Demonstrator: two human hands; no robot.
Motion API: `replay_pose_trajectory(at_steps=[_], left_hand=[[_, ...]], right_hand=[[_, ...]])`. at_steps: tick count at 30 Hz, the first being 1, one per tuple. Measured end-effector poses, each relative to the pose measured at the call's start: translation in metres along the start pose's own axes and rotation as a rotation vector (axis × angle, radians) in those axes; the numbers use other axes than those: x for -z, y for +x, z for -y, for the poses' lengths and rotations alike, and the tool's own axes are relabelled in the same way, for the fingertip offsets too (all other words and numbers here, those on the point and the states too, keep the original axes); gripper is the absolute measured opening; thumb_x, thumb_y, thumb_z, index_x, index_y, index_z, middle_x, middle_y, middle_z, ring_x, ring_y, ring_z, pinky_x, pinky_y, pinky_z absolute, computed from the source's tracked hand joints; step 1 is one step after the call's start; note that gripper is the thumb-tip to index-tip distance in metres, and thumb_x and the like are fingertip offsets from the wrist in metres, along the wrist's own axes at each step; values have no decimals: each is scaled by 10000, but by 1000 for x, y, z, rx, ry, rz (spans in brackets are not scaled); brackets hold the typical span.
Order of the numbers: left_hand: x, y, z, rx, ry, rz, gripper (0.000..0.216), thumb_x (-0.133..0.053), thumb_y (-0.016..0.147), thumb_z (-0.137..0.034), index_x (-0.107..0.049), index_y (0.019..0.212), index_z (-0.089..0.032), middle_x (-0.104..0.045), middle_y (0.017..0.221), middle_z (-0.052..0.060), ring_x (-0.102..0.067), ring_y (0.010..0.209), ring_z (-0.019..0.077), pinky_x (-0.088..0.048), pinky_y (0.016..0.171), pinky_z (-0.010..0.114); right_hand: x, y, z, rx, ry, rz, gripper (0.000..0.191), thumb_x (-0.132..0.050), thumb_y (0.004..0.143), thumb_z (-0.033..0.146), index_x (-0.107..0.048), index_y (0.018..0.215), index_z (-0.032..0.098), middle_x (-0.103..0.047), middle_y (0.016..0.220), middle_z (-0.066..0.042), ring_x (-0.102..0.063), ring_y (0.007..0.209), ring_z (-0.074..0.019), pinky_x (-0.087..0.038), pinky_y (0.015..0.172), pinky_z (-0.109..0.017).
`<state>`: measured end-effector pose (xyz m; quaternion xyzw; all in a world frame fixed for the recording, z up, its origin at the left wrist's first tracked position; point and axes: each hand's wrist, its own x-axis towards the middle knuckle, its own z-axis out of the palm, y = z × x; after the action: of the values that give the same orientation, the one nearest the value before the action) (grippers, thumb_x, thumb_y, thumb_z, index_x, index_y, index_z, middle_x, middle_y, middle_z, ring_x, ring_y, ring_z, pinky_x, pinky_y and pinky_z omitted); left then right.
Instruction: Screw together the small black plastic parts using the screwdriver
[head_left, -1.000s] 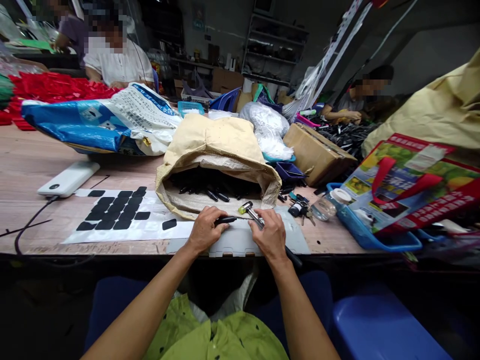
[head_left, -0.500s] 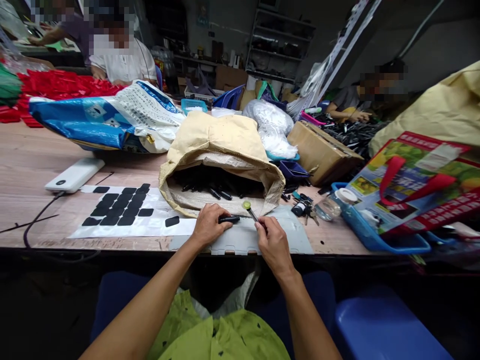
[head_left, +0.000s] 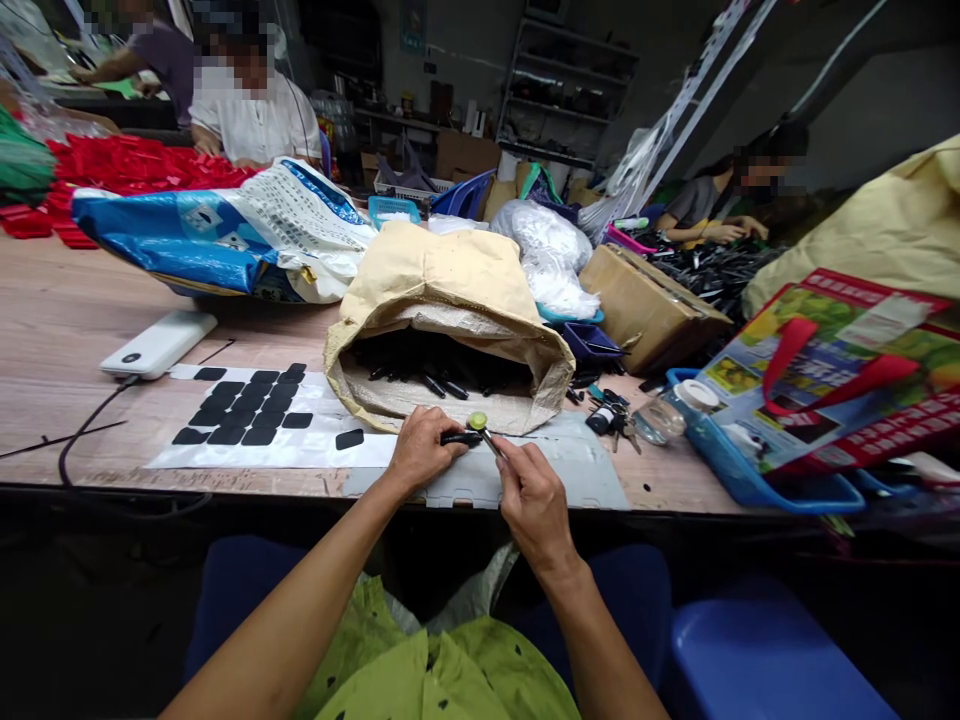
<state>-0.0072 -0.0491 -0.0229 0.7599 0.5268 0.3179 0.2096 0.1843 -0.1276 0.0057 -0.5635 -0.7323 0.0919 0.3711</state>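
My left hand (head_left: 421, 450) rests at the grey board (head_left: 592, 478), its fingers closed on a slim black pen-like piece (head_left: 459, 437) that points right. In my right hand (head_left: 534, 500) is a small mallet (head_left: 478, 421) with a round yellow-green face and a thin metal shaft. Its head is just above the right end of the black piece; whether they touch I cannot tell. Directly behind both hands lies a tan sack (head_left: 442, 260), its mouth facing me, with many similar black pieces inside.
Left of the sack, black rounded patches (head_left: 255, 405) lie on white sheet. Farther left is a white power bank (head_left: 159, 345) with a cable. To the right are keys (head_left: 626, 430), a clear bottle (head_left: 660, 420) and a blue basket (head_left: 727, 470). Co-workers sit across the table.
My right hand has moved left, bringing the mallet head over to the end of the black piece. My left hand keeps its hold. The whole view has shifted slightly.
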Motion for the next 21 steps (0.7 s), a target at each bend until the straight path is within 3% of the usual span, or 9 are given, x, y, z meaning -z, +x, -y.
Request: replay_pose_trajectory(at_steps=[6,10,16,21], left_hand=[[-3,0,3,20,-13,-3,192,-809,764,-269,-796,954,-247,-683,852,28,-537,928,249,-420,856,386],[-1,0,2,20,-8,17,189,-798,776,-287,-792,960,-242,-692,873,27,-541,943,249,-414,865,384],[2,0,0,19,-10,35,147,-731,844,-322,-780,959,-245,-692,881,26,-537,951,241,-398,868,372],[4,1,1,-8,14,64,304,-494,1008,-363,-747,908,-228,-675,897,31,-524,919,222,-374,874,367]], right_hand=[[2,-3,-4,-11,-6,27,350,-450,1019,221,-669,1291,247,-666,1000,-72,-654,931,-205,-515,860,-314],[5,5,-14,-69,-43,-67,334,-476,1006,227,-678,1271,252,-678,1052,-67,-650,984,-204,-500,872,-309],[5,24,-45,-176,-372,-99,303,-563,945,170,-728,1191,234,-670,977,-56,-576,924,-198,-425,820,-298],[-5,22,-52,-181,-532,-86,296,-601,939,169,-717,1199,250,-638,961,-55,-521,899,-202,-355,769,-303]])
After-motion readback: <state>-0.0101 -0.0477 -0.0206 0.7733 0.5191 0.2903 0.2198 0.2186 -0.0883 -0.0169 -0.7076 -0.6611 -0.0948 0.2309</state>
